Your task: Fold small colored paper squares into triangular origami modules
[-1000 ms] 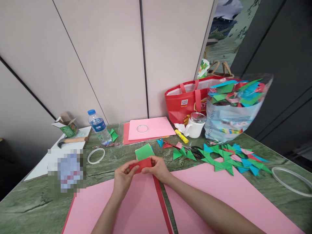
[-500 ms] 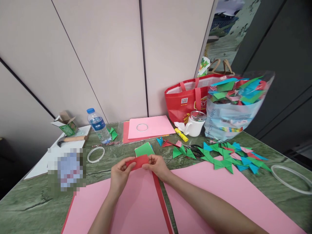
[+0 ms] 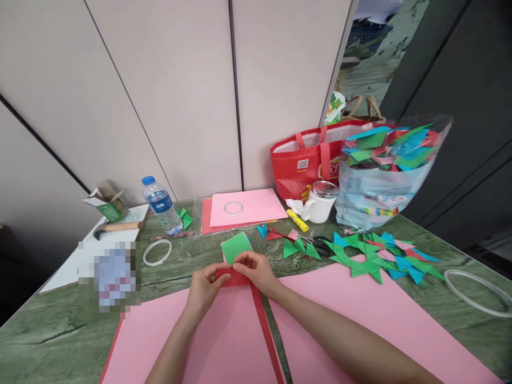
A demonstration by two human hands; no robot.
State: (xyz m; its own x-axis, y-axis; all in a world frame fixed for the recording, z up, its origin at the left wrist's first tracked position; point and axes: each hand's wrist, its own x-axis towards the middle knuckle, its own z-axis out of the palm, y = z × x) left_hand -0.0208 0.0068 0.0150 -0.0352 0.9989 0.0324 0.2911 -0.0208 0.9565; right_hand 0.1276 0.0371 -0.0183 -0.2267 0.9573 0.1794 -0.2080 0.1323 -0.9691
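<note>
My left hand point(image 3: 205, 288) and my right hand point(image 3: 256, 272) both pinch a small folded red paper point(image 3: 232, 277), held low over the far edge of a large pink sheet point(image 3: 224, 341). The fingers of both hands are closed on the paper's edges. A green paper square point(image 3: 236, 246) lies flat just beyond my hands. A red strip point(image 3: 264, 330) runs along the pink sheet's right edge.
Several folded green, blue and pink triangles point(image 3: 376, 256) lie at the right. Scissors point(image 3: 320, 242), a glue stick point(image 3: 298, 221), a white mug point(image 3: 320, 205), a red bag point(image 3: 308, 165), a clear bag of folded pieces point(image 3: 380, 176), a water bottle point(image 3: 160, 205), tape rings point(image 3: 157, 252) and a hammer point(image 3: 118, 228) stand around.
My hands have drawn closer together and lowered the red paper toward the pink sheet; the paper looks narrower, folded further. My right fingers now press on its top edge.
</note>
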